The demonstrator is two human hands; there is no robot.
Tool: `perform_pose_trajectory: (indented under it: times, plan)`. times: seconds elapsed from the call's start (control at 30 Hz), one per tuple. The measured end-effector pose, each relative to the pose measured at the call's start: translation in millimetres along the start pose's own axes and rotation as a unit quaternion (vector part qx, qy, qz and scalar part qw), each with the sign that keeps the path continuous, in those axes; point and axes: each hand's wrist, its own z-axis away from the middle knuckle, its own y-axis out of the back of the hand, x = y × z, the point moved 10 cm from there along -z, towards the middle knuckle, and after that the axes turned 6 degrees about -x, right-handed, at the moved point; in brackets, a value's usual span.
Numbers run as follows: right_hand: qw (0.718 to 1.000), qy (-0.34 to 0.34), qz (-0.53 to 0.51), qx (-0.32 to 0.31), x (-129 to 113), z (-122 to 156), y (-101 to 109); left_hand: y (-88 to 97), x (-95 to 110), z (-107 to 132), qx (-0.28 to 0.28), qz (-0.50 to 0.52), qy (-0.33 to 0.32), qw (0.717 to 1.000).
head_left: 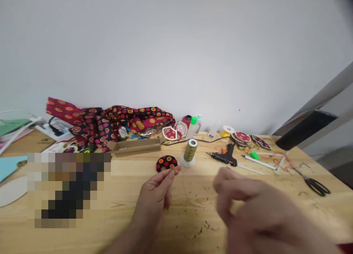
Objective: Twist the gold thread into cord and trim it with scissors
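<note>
My left hand (160,187) has thumb and forefinger pinched together over the table, and what sits between them is too small to make out. Just behind those fingertips is a round black fabric-covered disc (166,162) with red and orange motifs; whether the fingers touch it I cannot tell. My right hand (245,202), blurred by motion, is curled closed at the right front, and its grip is hidden. An olive-green thread spool (190,151) stands upright on its white base beyond both hands. A faint thread curves over the wood near it.
Patterned cloth (110,121) is heaped along the wall behind a cardboard tray (135,147). A black glue gun (224,157), a white pen (259,162) and black-handled scissors (317,186) lie on the right. Bottles (193,129) stand at the back. Pixelation covers a patch at left.
</note>
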Motion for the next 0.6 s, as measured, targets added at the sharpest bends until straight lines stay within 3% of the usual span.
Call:
perform_pose_trajectory:
  times: [0.07,0.13,0.23,0.6]
  plan:
    - [0.998,-0.037,-0.017,0.042,24,-13,-18,-7.4,-4,4,-0.018,-0.016,0.022,0.999]
    - [0.988,-0.065,-0.026,0.14,51,-18,-17,-13.1,-8,8,-0.029,-0.026,0.038,0.999]
    - [0.973,-0.099,-0.047,0.206,84,-15,-19,-17.7,-11,10,-0.034,-0.022,0.044,0.998]
    - [0.962,-0.103,-0.091,0.234,109,-8,-24,-27.1,-27,11,-0.066,-0.039,0.078,0.994]
